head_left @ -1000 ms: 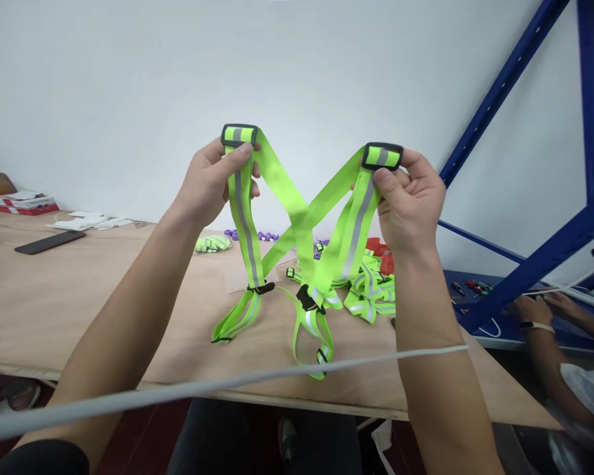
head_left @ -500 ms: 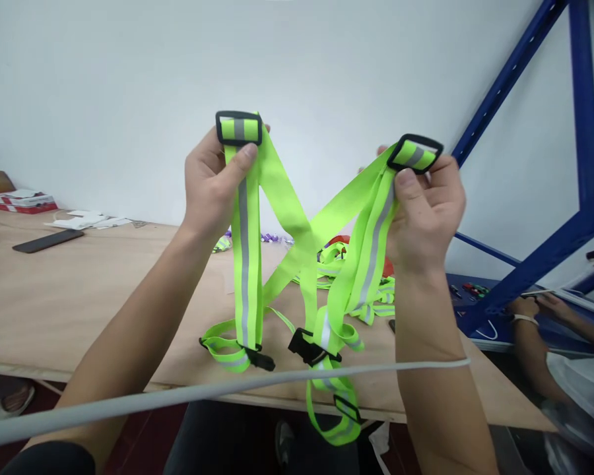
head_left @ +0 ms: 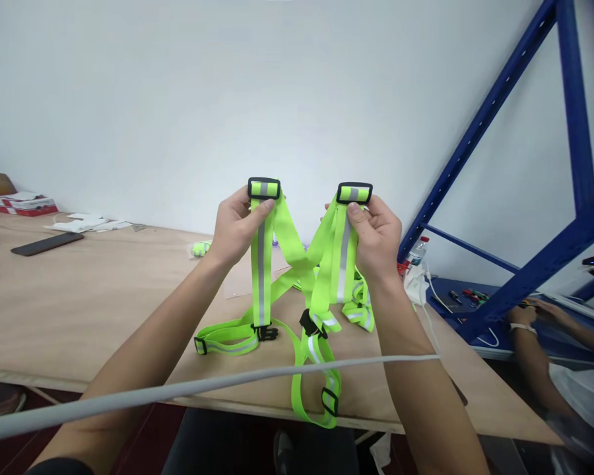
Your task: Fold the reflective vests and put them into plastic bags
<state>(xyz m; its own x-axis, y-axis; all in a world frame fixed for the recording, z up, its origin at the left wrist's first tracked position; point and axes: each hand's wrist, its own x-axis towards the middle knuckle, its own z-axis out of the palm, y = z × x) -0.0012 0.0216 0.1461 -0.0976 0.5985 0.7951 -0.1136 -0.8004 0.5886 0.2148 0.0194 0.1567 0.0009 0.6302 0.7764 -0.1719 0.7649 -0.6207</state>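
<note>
The left hand (head_left: 235,227) and right hand (head_left: 379,241) each pinch a bright green harness (head_left: 304,266), grey-striped down the front straps (head_left: 261,264). Black buckles (head_left: 264,179) sit just above the thumbs; slack loops (head_left: 297,389) dangle below the fingers.

Wht wall (head_left: 297,86) behind lt-brn tbl (head_left: 129,270), blue frame (head_left: 575,105) at R, dk-red flr (head_left: 153,432) below.

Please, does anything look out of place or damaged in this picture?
A cable runs across the foreground, in front of the harness, oddly blocking part of the view. No damage shows on the harness, which the left hand and right hand hold up.
</note>
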